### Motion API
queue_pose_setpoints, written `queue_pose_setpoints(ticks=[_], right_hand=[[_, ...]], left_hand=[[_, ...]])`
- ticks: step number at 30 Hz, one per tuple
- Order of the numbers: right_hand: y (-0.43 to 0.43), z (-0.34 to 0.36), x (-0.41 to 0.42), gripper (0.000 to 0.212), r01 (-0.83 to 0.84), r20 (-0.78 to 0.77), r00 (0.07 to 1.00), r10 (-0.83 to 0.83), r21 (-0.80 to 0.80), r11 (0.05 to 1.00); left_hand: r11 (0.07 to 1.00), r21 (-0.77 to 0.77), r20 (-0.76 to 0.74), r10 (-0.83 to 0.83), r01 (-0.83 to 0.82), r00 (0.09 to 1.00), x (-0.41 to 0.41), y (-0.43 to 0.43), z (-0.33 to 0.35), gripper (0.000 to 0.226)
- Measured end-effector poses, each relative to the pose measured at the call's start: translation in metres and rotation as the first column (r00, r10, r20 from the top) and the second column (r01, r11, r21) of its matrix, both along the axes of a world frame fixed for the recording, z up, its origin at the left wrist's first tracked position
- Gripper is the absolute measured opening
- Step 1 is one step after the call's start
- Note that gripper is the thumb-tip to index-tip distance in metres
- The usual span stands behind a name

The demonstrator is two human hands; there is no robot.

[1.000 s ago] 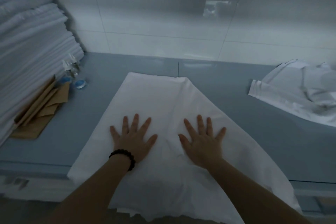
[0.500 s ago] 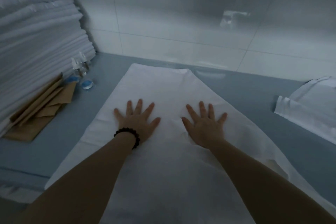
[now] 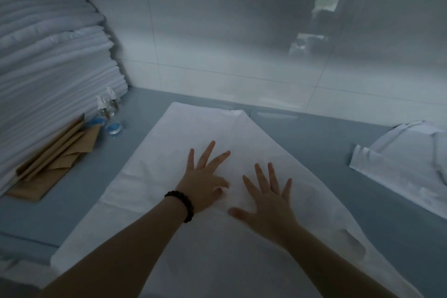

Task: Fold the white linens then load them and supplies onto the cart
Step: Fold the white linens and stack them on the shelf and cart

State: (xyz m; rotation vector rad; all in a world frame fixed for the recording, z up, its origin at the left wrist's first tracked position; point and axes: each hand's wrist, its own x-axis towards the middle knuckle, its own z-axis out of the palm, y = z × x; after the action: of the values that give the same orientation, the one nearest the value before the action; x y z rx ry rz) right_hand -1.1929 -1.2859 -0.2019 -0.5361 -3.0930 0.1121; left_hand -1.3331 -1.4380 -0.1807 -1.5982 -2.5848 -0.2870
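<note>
Both hands are sitting closer together than half a second ago: the left hand (image 3: 204,178) is now lying farther up the cloth and angled toward the right hand (image 3: 268,203), where before the two were level and well apart. Each hand is lying palm down with its fingers straight and spread, pressing flat on the white linen (image 3: 200,128) and gripping nothing. A dark beaded bracelet (image 3: 182,203) is circling the left wrist.

The white linen is lying spread out in the middle of the blue-grey worktop (image 3: 302,133), its far edge reaching nearly to the tiled wall (image 3: 217,43) and its near end hanging over the front edge of the worktop.

At the left, a tall stack of folded linens (image 3: 48,68) is leaning against the wall corner. Brown paper bags (image 3: 55,159) are resting at its foot, and just beside them small clear bottles (image 3: 106,106) are standing behind two blue-lidded jars (image 3: 114,127).

At the right edge, a second white linen (image 3: 411,167), loosely folded, is lying on the worktop, well apart from the one under the hands.
</note>
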Motion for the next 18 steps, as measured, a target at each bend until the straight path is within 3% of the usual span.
queue_pose_setpoints(ticks=[3, 7, 10, 13, 15, 18], right_hand=[[-0.008, 0.006, 0.008, 0.115, -0.016, -0.003, 1.0, 0.016, 0.115, 0.993], [-0.014, 0.022, 0.011, 0.077, 0.052, -0.152, 0.988, -0.019, 0.217, 0.975], [-0.009, 0.029, 0.009, 0.063, 0.135, -0.137, 0.984, -0.111, 0.185, 0.973], [0.0, 0.025, 0.015, 0.063, 0.138, -0.064, 0.99, -0.129, 0.165, 0.977], [0.002, 0.02, 0.023, 0.083, 0.111, -0.073, 0.992, -0.101, 0.142, 0.984], [0.003, 0.011, 0.035, 0.11, 0.024, -0.039, 0.999, -0.019, 0.143, 0.989]], left_hand=[[0.99, 0.142, -0.048, 0.014, -0.007, 0.999, 0.007, 0.008, 0.014, 0.009], [0.935, 0.355, -0.12, 0.044, 0.001, 0.992, 0.013, 0.023, 0.041, 0.017], [0.907, 0.421, -0.145, 0.028, 0.035, 0.989, 0.015, 0.039, 0.063, 0.019], [0.918, 0.388, -0.13, -0.032, 0.08, 0.991, 0.017, 0.044, 0.069, 0.018], [0.934, 0.344, -0.106, -0.064, 0.097, 0.992, 0.014, 0.038, 0.064, 0.018], [0.994, 0.073, -0.109, -0.078, 0.086, 0.991, 0.007, 0.027, 0.039, 0.043]])
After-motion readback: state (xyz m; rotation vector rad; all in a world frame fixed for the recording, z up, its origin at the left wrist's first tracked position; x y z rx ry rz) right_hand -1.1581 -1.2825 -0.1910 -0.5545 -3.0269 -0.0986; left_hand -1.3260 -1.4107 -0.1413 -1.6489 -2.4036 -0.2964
